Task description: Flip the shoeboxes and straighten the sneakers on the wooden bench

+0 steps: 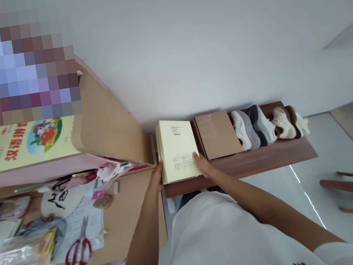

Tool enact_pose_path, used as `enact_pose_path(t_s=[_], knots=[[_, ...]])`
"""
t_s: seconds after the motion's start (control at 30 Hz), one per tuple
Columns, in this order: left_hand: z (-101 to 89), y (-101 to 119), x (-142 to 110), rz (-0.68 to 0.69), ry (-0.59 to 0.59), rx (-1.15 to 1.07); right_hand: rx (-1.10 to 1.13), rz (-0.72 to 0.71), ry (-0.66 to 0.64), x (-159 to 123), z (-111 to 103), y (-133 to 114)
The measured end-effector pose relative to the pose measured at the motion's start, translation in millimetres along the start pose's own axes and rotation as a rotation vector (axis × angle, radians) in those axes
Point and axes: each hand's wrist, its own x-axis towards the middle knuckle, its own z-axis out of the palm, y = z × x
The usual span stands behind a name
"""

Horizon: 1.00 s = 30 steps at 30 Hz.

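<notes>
Shoes (264, 127) and brown box (218, 135) sit aligned, center-right; your left hand (157, 178) and right hand (204, 165), half-curled, clasp the cream box (177, 145), unreleased.

Matt cream cardboard box (179, 147), brown wooden shelf (243, 162), smooth, seemingly satin-finished

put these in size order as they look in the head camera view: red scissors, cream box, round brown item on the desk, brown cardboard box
1. Cream box
2. Brown cardboard box
3. Red-handled scissors
4. Round brown item
</notes>
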Motion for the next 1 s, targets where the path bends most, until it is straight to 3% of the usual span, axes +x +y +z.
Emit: enact_pose_path(t_s=[0.17, 0.27, 0.4, 0.57, 0.77, 1.0], knots=[[0.7, 2.3, -18.2, -0.066, -0.025, -0.020, -0.212, -0.104, 0.105, -10.5, 4.4, -12.7], [5.7, 2.3, -24.3, -0.065, -0.006, -0.025, -0.375, -0.163, 0.107, -16.8, 11.9, -20.9], [17.2, 3.3, -31.0, -0.006, -0.011, -0.010, -0.492, -0.136, 0.072, -24.7, 25.1, -31.6], [30.5, 5.9, -35.8, 0.141, 0.054, 0.046, -0.429, -0.184, -0.057, -32.9, 36.3, -46.7], [39.9, 5.7, -42.3, 0.306, 0.112, 0.134, -0.303, -0.215, -0.215, -40.1, 33.3, -57.6], [43.8, -7.3, -46.9, 0.408, 0.133, 0.206, -0.136, -0.254, -0.206, -42.9, 30.0, -43.1]])
